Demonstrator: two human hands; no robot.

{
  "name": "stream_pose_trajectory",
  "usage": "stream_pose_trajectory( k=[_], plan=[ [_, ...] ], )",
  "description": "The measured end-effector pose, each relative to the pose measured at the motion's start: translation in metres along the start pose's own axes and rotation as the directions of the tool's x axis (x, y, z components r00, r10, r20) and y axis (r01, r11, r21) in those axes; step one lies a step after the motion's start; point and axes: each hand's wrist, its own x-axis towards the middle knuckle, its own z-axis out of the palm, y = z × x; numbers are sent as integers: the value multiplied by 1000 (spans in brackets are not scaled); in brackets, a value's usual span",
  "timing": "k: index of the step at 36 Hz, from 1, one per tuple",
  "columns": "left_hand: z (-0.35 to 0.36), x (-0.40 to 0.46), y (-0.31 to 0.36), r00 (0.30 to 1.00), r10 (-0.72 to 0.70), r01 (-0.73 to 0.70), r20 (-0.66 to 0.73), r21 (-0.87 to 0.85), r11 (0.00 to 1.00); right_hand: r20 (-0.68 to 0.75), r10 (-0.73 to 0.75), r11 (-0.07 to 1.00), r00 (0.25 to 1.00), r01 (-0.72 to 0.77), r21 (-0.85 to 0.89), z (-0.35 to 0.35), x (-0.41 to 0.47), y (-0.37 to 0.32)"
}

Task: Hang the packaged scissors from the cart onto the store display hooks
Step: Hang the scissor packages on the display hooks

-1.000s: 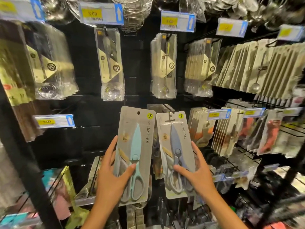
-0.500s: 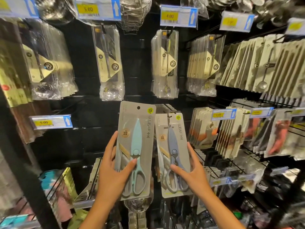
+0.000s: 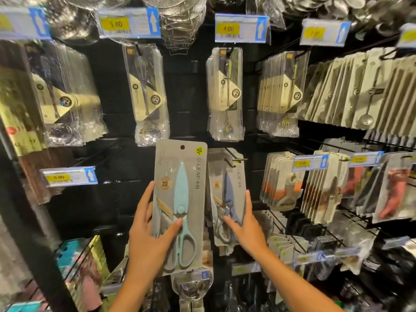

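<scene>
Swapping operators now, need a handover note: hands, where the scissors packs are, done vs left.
Left hand: grips the grey card pack of light-teal scissors, held up in front of the rack, hang hole free, not on any hook.
Right hand: holds the grey card pack of blue scissors, which sits on the black wire hook in front of a stack of like packs.
Done: blue pack looks hung.
Left: hang the teal pack. The cart is out of view, so remaining stock is unknown.

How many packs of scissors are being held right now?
2: the light-blue scissors pack in the left hand, and the dark-blue scissors pack in the right hand, already on its hook. More packs hang behind it.
</scene>
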Motion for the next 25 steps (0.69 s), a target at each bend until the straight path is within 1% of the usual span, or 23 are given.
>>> stream_pose_trajectory(
  k=[4,8,10,12,16,18,21,25],
  plan=[
    [0,-1,0,1000,12,-12,3,-6,1000,-5,14,998,1000,-15,-58,5,-1,2],
    [-3,0,-4,1000,15,-15,17,-2,1000,-49,-30,999,998,28,-31,5,-9,6],
    [-4,0,-6,1000,6,-6,22,1,1000,-42,-65,997,997,67,28,4,-16,1],
    [-5,0,-8,1000,-2,3,29,-13,1000,4,-115,985,993,113,127,0,-24,-13],
    [-1,-1,-10,999,5,-2,36,-60,998,109,-219,932,970,175,316,-7,-41,-49],
    [2,-2,-11,999,4,-1,45,-82,997,137,-263,902,955,192,387,-9,-49,-65],
    [5,-3,-13,997,15,-9,73,-86,996,126,-297,884,947,222,412,-12,-55,-84],
    [9,-5,-14,995,13,-2,95,-118,993,53,-300,881,953,255,398,-10,-55,-87]
  ],
)
